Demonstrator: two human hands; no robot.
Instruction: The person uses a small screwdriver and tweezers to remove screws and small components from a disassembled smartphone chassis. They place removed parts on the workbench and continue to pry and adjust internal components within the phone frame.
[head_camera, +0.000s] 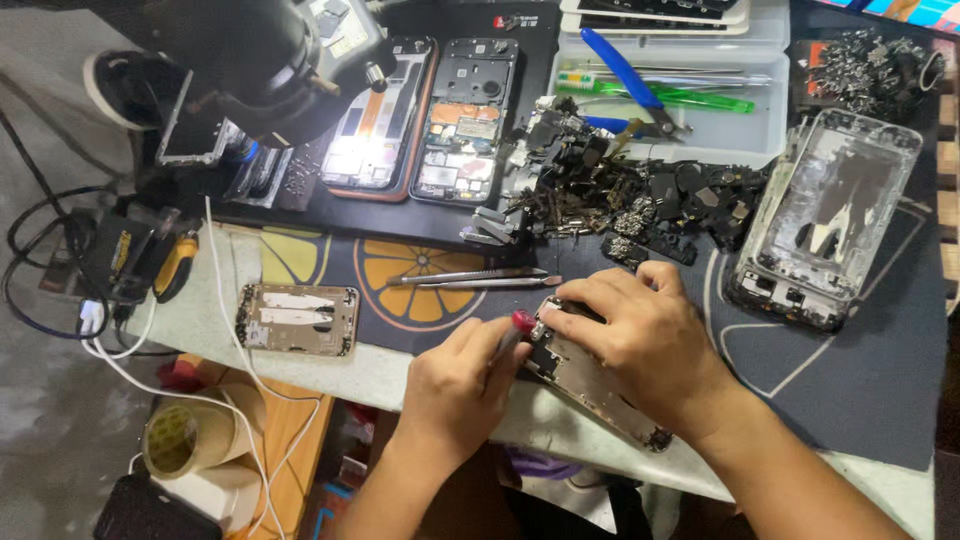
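Observation:
My left hand (462, 385) grips a small screwdriver with a red cap (523, 322), its tip down on an opened phone frame (592, 382) lying at the table's front edge. My right hand (640, 335) presses flat on the upper part of that frame, holding it. Two metal prying tools (470, 279) lie just beyond the hands on the dark mat with an orange-slice print (405, 300).
A bare phone frame (297, 319) lies at left. Two opened phones (430, 115) sit under a microscope (250, 60). A heap of small dark parts (640, 200), a stack of phone frames (825, 220), a clear tray (760, 130) with blue pliers (630, 80), cables and tape roll (185, 440) surround.

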